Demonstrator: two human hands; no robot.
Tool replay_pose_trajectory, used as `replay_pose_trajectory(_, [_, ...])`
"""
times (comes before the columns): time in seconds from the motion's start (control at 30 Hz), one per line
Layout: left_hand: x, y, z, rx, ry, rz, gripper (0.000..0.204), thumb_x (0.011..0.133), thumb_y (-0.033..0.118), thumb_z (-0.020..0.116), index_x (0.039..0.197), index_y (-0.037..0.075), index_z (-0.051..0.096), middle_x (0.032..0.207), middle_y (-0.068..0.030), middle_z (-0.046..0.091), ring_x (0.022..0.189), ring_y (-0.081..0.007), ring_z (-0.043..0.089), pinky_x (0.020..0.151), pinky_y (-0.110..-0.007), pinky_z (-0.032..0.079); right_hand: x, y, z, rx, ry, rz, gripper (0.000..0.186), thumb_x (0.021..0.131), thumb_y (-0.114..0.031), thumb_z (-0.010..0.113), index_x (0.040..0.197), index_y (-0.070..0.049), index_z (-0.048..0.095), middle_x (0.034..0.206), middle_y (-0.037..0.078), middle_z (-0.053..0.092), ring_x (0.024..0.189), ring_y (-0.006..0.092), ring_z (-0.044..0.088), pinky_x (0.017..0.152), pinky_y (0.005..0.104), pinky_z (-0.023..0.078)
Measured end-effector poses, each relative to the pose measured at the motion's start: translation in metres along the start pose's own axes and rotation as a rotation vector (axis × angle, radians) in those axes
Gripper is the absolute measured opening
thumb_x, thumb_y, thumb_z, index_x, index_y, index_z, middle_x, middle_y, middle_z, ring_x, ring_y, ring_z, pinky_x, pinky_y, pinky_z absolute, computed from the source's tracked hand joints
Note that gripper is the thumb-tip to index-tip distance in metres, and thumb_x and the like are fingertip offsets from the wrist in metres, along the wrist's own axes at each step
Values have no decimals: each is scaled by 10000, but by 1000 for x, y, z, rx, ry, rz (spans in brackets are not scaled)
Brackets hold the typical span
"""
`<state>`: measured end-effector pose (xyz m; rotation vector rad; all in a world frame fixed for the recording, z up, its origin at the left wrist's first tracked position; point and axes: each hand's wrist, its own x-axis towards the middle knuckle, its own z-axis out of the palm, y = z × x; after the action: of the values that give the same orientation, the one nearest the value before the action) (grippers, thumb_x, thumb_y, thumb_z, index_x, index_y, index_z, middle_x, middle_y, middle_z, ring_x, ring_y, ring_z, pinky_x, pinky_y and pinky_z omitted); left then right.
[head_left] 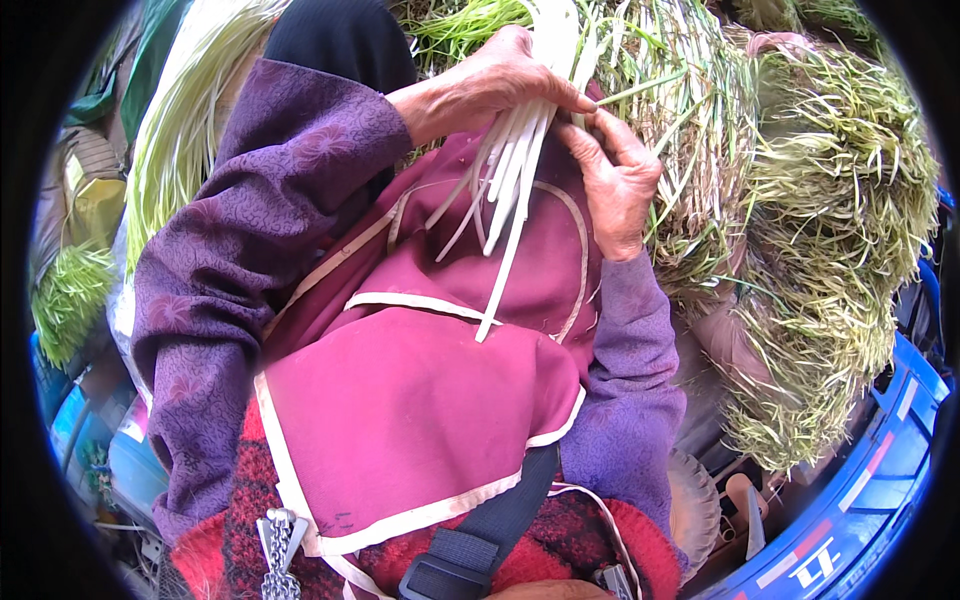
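Observation:
My left hand [505, 85] is closed round a bunch of long, white-stemmed, chive-like stalks [515, 165]. Their pale ends hang loosely over the maroon apron [420, 400] on my lap, and one stalk reaches lower than the others. Close beside the bunch, my right hand [615, 180] has its thumb and fingers bent together in a pinch, almost touching the left fingertips. A thin green leaf [645, 88] slants up to the right from just above the right fingers. What lies between those fingertips is hidden.
Heaped greens with root ends [700, 120] lie beyond my right hand, and a large pile of yellowish-green leaves [830, 200] is farther right. Long pale stalks [180, 130] hang at the left. A blue vehicle side [880, 460] curves round the lower right, near a wheel [692, 510].

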<state>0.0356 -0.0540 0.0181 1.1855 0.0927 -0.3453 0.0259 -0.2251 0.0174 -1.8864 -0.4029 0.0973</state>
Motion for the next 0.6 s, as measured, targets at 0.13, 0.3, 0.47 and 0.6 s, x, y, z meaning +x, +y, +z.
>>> replay_pose_trajectory(0.13, [3,-1,0,-37,49,-45,166,697,72,721,802,-22,633,701,-69,631,589,-108,608,536,-207,479,4,4,-2,400,70,253,169,771,-3,658,934,18,618,822,-3,613,710,41,532,650,171,430])
replay_pose_trajectory(0.3, [7,-8,-1,-104,20,14,174,712,46,705,842,-39,627,752,-89,640,639,-138,629,604,-240,526,13,6,-1,576,163,177,238,773,54,619,1005,31,575,865,47,627,742,83,575,684,192,452])
replay_pose_trajectory(0.47, [9,-11,-4,-125,-5,-2,202,713,34,707,877,-41,615,791,-99,640,661,-151,633,627,-261,542,14,9,-3,797,137,235,264,757,84,611,1011,36,556,888,78,624,776,117,590,723,213,471])
replay_pose_trajectory(0.6, [9,-11,-2,-132,15,-53,192,706,29,714,857,-33,614,774,-96,637,660,-149,636,620,-254,541,16,12,-6,863,69,265,272,758,85,607,1018,29,548,891,87,619,794,134,595,748,223,471])
